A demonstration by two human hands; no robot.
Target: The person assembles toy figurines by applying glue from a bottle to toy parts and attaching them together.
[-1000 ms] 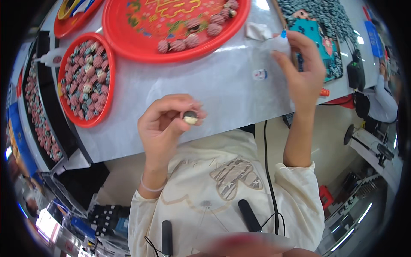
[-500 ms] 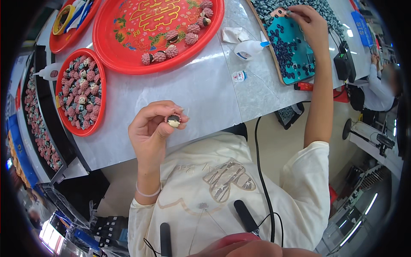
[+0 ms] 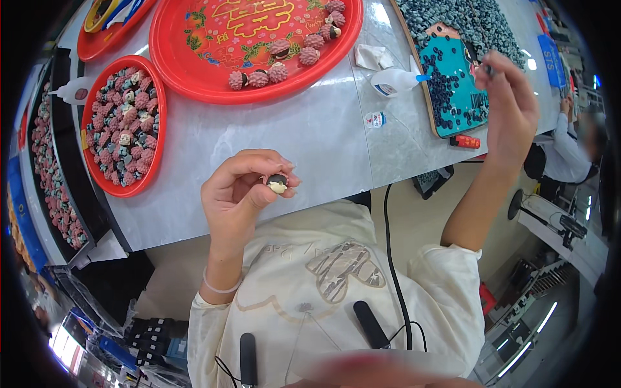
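In front of my body, my left hand (image 3: 234,191) pinches a small doll-head piece (image 3: 277,185) between thumb and fingers; it has a cream face, dark hair and pink knobbly edges. My right hand (image 3: 515,107) is raised at the right, beside the teal tray (image 3: 460,77). Between its thumb and fingertips is a small dark piece (image 3: 488,68), somewhat blurred. Several round dark-blue pieces (image 3: 442,92) lie scattered in that tray, and a heap of grey-blue pieces (image 3: 498,29) fills the area behind it.
A big red tray (image 3: 194,92) holds several pink doll-head pieces (image 3: 278,72). Left of it stands a red basin (image 3: 160,139) full of pink and grey parts. A white squeeze bottle (image 3: 391,82), crumpled tissue (image 3: 372,56) and red lighter-like object (image 3: 465,141) lie nearer the right.
My right hand has drawn back from the far edge of the teal tray toward me and rightward, carrying a small dark piece. The left hand keeps its pinch on the doll-head piece.
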